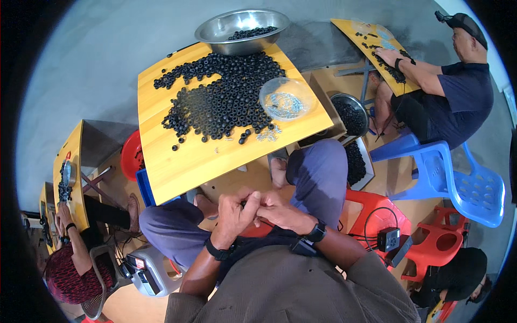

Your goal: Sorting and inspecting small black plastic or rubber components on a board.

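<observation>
My left hand (pixel 232 214) and my right hand (pixel 283 211) meet above my lap, just in front of the table's near edge. The fingers of both are closed and pressed together. A small dark bit (pixel 243 204) shows between the fingers of my left hand; its kind is too hidden to tell. Whatever my right fingers pinch, if anything, stays out of sight. Beyond the hands, many small black ring-shaped parts (pixel 223 102) lie heaped on the yellow table (pixel 188 167). A clear plastic tub (pixel 288 89) holding small silvery metal pieces (pixel 285 105) stands at the table's right.
A steel bowl (pixel 242 35) with black parts rests on the table's far edge. Loose metal pieces (pixel 269 133) lie near the tub. Red (pixel 132 156) and blue (pixel 144 185) containers stand left, a blue chair (pixel 458 177) right. People work at tables (pixel 371 48) on both sides.
</observation>
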### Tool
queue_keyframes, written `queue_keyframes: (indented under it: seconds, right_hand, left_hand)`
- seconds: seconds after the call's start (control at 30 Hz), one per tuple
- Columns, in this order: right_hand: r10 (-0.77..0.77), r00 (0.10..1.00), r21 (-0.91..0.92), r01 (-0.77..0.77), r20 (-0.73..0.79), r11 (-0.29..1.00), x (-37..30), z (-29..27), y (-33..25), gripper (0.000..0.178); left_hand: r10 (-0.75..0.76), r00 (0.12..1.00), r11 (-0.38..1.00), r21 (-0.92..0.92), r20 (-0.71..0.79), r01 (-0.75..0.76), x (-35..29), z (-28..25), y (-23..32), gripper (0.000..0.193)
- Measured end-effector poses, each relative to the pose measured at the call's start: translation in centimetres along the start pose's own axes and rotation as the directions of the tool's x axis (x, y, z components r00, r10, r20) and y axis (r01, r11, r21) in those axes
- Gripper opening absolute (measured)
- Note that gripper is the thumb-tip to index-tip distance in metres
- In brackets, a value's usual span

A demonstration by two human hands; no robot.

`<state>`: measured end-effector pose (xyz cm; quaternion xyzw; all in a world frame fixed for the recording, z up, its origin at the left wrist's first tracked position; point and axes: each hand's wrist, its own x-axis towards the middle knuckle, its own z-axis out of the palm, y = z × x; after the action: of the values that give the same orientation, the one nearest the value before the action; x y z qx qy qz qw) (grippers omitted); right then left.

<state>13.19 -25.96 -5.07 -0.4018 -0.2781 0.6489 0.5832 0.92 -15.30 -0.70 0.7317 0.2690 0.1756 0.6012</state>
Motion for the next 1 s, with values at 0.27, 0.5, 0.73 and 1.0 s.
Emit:
queue_keyframes:
  seconds: [0.27, 0.5, 0.73, 1.0]
  right_hand:
    - [0.075, 0.995, -0.199, -0.087, -0.067, 0.976, -0.9, 0.3, -2.6, 0.012]
    - [-0.177, 0.983, -0.454, 0.181, 0.052, 0.872, -1.9, 0.7, -3.9, 0.01]
    - [-0.083, 0.992, -0.332, 0.049, -0.09, 0.942, -1.3, -2.5, -1.3, 0.016]
    - [-0.122, 0.992, -0.431, 0.125, 0.035, 0.894, -3.0, -1.4, -4.6, 0.017]
  left_hand:
    - [0.138, 0.988, 0.985, 0.11, -0.07, -0.13, 0.6, 0.9, -0.5, 0.028]
    - [0.351, 0.931, 0.929, 0.161, -0.101, -0.332, 0.4, 1.3, 1.9, 0.026]
    - [0.105, 0.993, 0.994, 0.046, -0.054, -0.102, 2.6, 2.8, -0.2, 0.024]
    - [0.291, 0.957, 0.938, 0.193, 0.015, -0.289, 2.2, 1.7, 3.6, 0.023]
